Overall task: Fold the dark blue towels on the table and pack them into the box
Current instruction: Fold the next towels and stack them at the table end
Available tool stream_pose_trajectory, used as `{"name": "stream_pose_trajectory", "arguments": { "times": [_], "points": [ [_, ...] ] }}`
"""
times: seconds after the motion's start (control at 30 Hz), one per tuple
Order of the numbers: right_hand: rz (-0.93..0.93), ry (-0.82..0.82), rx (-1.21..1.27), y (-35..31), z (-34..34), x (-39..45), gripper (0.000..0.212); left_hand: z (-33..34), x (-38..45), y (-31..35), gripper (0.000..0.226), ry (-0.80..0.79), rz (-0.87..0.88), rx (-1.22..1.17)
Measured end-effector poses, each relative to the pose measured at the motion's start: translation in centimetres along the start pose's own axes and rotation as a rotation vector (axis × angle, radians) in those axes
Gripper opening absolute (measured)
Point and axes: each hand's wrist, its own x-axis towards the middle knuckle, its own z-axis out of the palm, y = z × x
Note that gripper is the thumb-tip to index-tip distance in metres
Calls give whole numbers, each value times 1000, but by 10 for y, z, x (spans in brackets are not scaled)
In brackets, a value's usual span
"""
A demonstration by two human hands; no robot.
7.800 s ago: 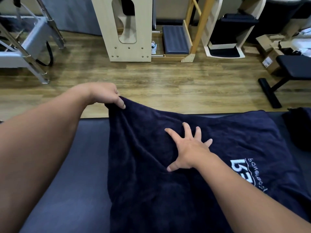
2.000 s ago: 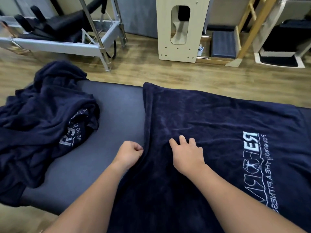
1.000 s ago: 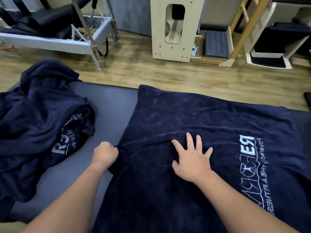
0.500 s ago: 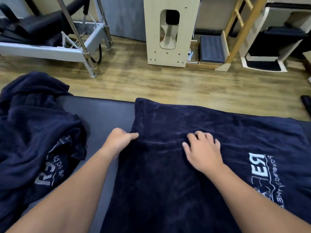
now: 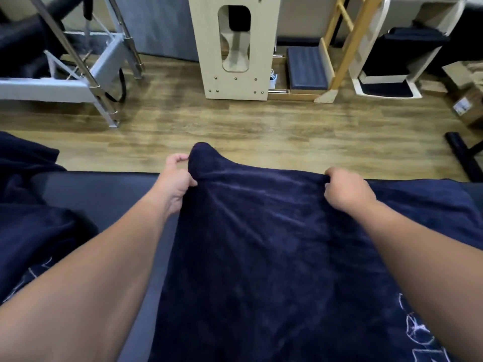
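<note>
A dark blue towel with white lettering at its lower right lies spread over the grey padded table. My left hand pinches the towel's far left corner, which stands lifted off the table. My right hand grips the far edge further right, fingers curled over the cloth. A second dark blue towel lies crumpled in a heap at the left end of the table. No box for packing is in view.
Beyond the table's far edge is wooden floor. A metal exercise frame stands at the far left, a pale wooden cabinet at the middle, a wooden ladder unit and cardboard boxes at the right.
Both hands have left the towel's flat surface and moved to its far edge. They now hold it, and the far left corner has risen off the table.
</note>
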Motion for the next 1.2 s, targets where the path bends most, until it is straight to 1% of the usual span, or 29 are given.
{"name": "stream_pose_trajectory", "arguments": {
  "times": [0.03,0.07,0.13,0.2,0.23,0.27,0.3,0.33,0.37,0.4,0.47,0.53,0.57,0.67,0.7,0.73,0.8,0.83,0.87,1.0,1.1,1.17,1.2],
  "points": [
    [-30,17,5,2,-1,1,23,2,-2,3,68,-20,26,64],
    [-58,36,12,4,-1,0,20,3,-3,5,68,-24,64,128],
    [-84,55,42,9,-4,-6,15,10,3,5,56,34,92,191],
    [-73,57,62,17,-6,-12,16,14,9,8,33,146,58,182],
    [-49,54,47,23,-9,-13,18,16,11,8,27,179,49,193],
    [-11,49,17,30,-13,-13,21,19,13,8,31,199,53,293],
    [30,39,-14,39,-18,-12,24,23,14,7,40,221,75,523],
    [60,21,-37,48,-22,-10,26,28,9,7,43,241,119,814],
    [71,-12,-54,56,-28,-9,26,34,6,6,42,242,197,1042],
    [66,-50,-65,63,-33,-6,23,41,3,6,40,205,291,1173],
    [38,-111,-69,76,-46,3,16,62,-1,4,39,76,454,1270],
    [-22,-121,-96,83,-53,11,11,85,-3,1,41,-33,507,1313],
    [-65,-68,-127,86,-54,14,8,98,-6,1,43,-75,489,1314],
    [-177,233,-196,98,-52,17,1,135,-11,3,56,-175,420,1278],
    [-168,265,-174,104,-52,18,3,147,-13,5,64,-213,408,1290],
    [-132,236,-138,111,-53,20,8,157,-14,6,72,-251,388,1310],
    [-57,51,-100,128,-55,23,20,174,-18,7,85,-307,323,1341],
    [-42,-27,-123,136,-57,23,25,179,-20,7,88,-314,298,1354],
    [-26,-68,-148,145,-60,22,28,186,-22,5,89,-314,285,1365],
    [44,-138,-239,170,-75,19,37,210,-31,-2,83,-335,315,1387],
    [49,-169,-293,180,-82,22,29,229,-38,-4,80,-376,309,1338],
    [25,-117,-291,185,-83,23,24,239,-41,-5,81,-405,327,1350],
    [20,-36,-260,189,-83,24,23,243,-43,-7,82,-415,342,1371]
  ]
}}
